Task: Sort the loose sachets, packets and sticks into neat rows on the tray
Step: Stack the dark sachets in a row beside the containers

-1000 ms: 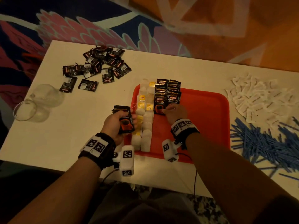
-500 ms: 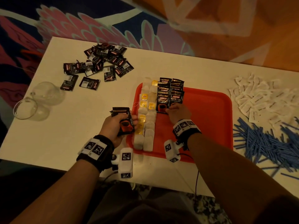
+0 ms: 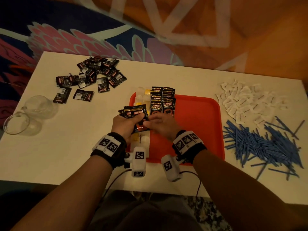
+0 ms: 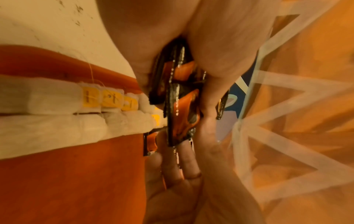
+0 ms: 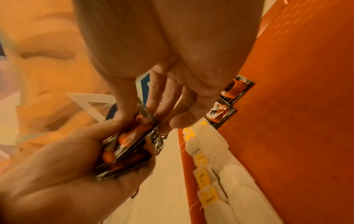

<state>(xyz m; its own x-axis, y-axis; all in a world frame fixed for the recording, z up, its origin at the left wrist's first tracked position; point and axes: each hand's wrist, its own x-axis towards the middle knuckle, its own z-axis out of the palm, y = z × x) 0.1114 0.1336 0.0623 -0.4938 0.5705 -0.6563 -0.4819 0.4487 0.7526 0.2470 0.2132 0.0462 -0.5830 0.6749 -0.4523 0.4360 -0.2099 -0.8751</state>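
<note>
My left hand (image 3: 125, 125) grips a small stack of black coffee sachets (image 3: 135, 112) just above the left edge of the red tray (image 3: 200, 124). My right hand (image 3: 160, 125) has come across to that stack, and its thumb and fingers (image 5: 162, 98) pinch the nearest sachet (image 4: 182, 109). Two short rows of the same sachets (image 3: 162, 100) lie on the tray beyond the hands. Left of them run two rows of white tea bags (image 4: 57, 109) with yellow tags. My hands hide the near end of the sachet rows.
A loose pile of black sachets (image 3: 93, 75) lies at the table's back left, with two clear glass cups (image 3: 28, 115) near the left edge. White paper sachets (image 3: 250, 100) and a heap of blue sticks (image 3: 266, 144) lie right of the tray.
My right hand left the sachet rows on the tray and came left to the stack. My left hand rose and moved right with its stack, so the hands now meet.
</note>
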